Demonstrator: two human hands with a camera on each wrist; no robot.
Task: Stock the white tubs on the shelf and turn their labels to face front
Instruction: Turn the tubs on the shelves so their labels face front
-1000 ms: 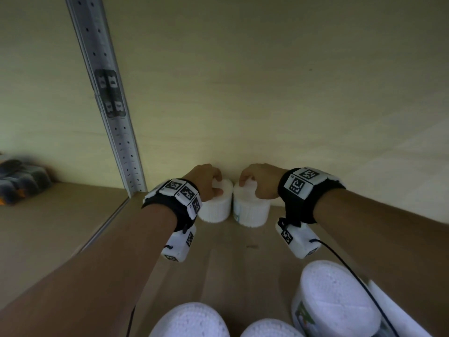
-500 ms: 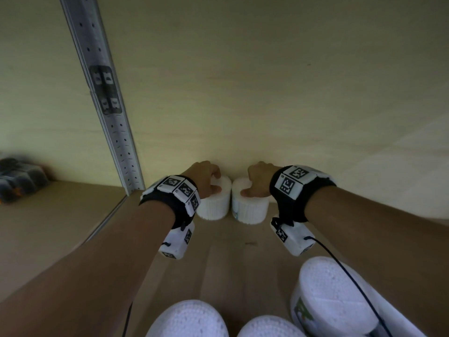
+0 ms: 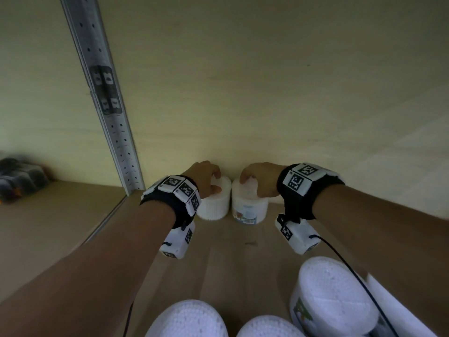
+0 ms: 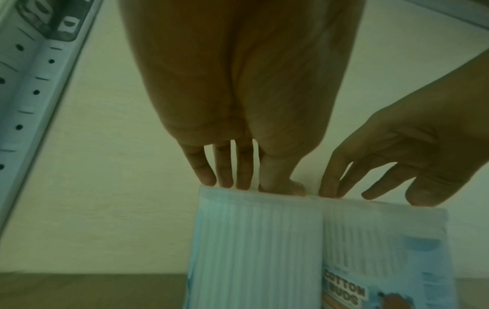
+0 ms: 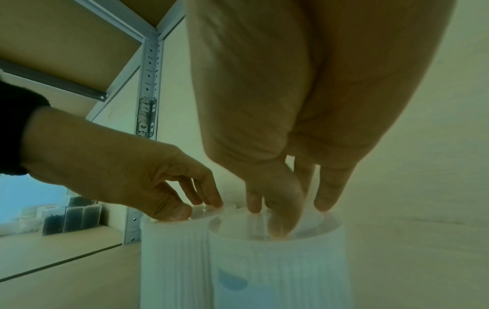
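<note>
Two white tubs sit touching at the back of the shelf (image 3: 238, 263). The left hand (image 3: 204, 177) grips the left tub (image 3: 215, 203) by its top. The right hand (image 3: 260, 180) grips the right tub (image 3: 249, 205) likewise. The right tub's label shows; I think the left tub needs turning next.

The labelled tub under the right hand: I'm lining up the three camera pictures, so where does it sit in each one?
Head: labelled tub at centre, against the back wall, under the right hand.
Left wrist: lower right, "COTTON BUDS" label showing.
Right wrist: bottom centre, nearest the camera.
Shared landmark: the perforated metal upright, left of the tubs in all three.
</note>
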